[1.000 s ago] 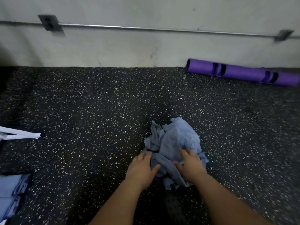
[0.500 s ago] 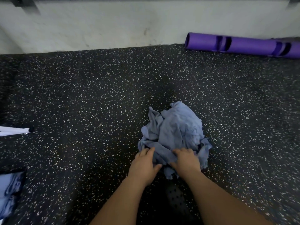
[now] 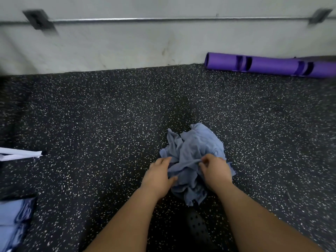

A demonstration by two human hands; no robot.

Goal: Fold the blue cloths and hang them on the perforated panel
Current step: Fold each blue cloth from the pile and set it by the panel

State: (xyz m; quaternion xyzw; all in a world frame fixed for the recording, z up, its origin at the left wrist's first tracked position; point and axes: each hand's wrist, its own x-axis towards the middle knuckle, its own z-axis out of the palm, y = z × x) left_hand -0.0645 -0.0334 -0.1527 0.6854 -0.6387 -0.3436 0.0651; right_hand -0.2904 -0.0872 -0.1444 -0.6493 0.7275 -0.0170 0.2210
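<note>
- The blue cloth heap [image 3: 198,148] sits all crumpled on the floor [image 3: 101,124] right in front of the person, about mid-frame and a bit to the right.
- The right hand [image 3: 216,170] is on the near right side of the heap. Its fingers are curled in and pinch a ridge of fabric that runs across between the two hands.
- The left hand [image 3: 158,177] is at the heap's left edge, fingers pretty much straight and laid on the fabric, thumb out against the cloth lower down. It looks more like resting than gripping.
- Both forearms come in bare from the bottom of the view.
- The floor is that dark rubber stuff with white speckles.
- A black shoe with holes [image 3: 197,226] peeks out between the forearms, just below the heap.
- In the bottom-left corner there's a stack of folded blue cloths [image 3: 11,220], well apart from the heap and cut off by the edge.
- Above that on the left edge is something white and flat [image 3: 20,154], can't tell what.
- On the far side a purple tube [image 3: 269,65] lies along the foot of the pale wall [image 3: 127,46], and a metal rail [image 3: 163,19] runs across the wall on dark brackets.
</note>
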